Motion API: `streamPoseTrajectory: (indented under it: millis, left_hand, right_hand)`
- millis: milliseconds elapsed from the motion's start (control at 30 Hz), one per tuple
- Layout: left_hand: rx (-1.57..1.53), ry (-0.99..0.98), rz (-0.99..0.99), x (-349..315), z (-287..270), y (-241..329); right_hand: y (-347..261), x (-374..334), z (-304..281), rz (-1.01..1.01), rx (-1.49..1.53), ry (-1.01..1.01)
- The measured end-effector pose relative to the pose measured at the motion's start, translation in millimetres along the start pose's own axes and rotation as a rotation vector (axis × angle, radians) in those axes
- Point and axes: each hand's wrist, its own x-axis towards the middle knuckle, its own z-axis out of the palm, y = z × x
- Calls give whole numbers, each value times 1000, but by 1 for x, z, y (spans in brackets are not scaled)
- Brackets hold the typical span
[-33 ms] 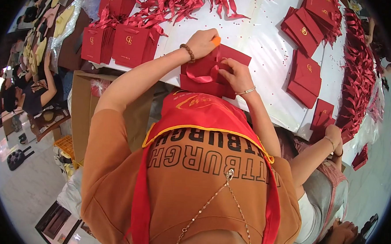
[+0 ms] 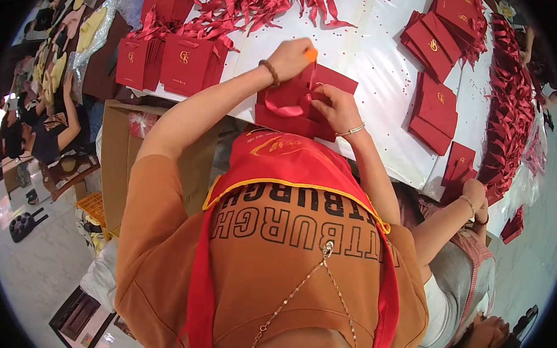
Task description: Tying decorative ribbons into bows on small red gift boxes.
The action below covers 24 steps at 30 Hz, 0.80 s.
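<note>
A dark red paper gift bag [image 2: 287,123] lies at the near edge of the white table, in front of my red apron. My left hand [image 2: 291,58], with a beaded bracelet and an orange finger cover, is closed above the bag and pinches a red ribbon [image 2: 313,72] drawn up from it. A looped ribbon handle [image 2: 284,109] hangs over the bag's near face. My right hand [image 2: 338,111], wearing a thin metal bangle, closes its thumb and fingers on the bag's right side. Another flat red piece [image 2: 340,80] shows just behind.
Upright red bags [image 2: 186,65] stand at the left, below heaped red ribbons [image 2: 249,5]. Stacks of flat bags [image 2: 434,113] lie at the right, beside a long ribbon row [image 2: 509,104]. Another person's hand [image 2: 474,194] works at the right edge. A cardboard box [image 2: 118,165] stands left of me.
My left hand has shifted slightly up and to the right, with the ribbon in its fingers. My right hand stays almost in place on the bag.
</note>
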Motion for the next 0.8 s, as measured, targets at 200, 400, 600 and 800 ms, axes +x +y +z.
streamPoseTrajectory:
  millis: [200, 400, 600, 800]
  left_hand:
    - [-784, 115, -449, 35, -42, -20]
    - [-991, 165, -488, 19, -40, -17]
    - [-1442, -616, -265, -35, 22, -15]
    - [-1047, 43, -525, -53, 20, -5]
  right_hand:
    - [-13, 2, -6, -80, -39, -94]
    - [-4, -15, -35, 263, 433, -42]
    - [19, -3, -27, 208, 689, 12]
    - [50, 4, -19, 345, 798, 438]
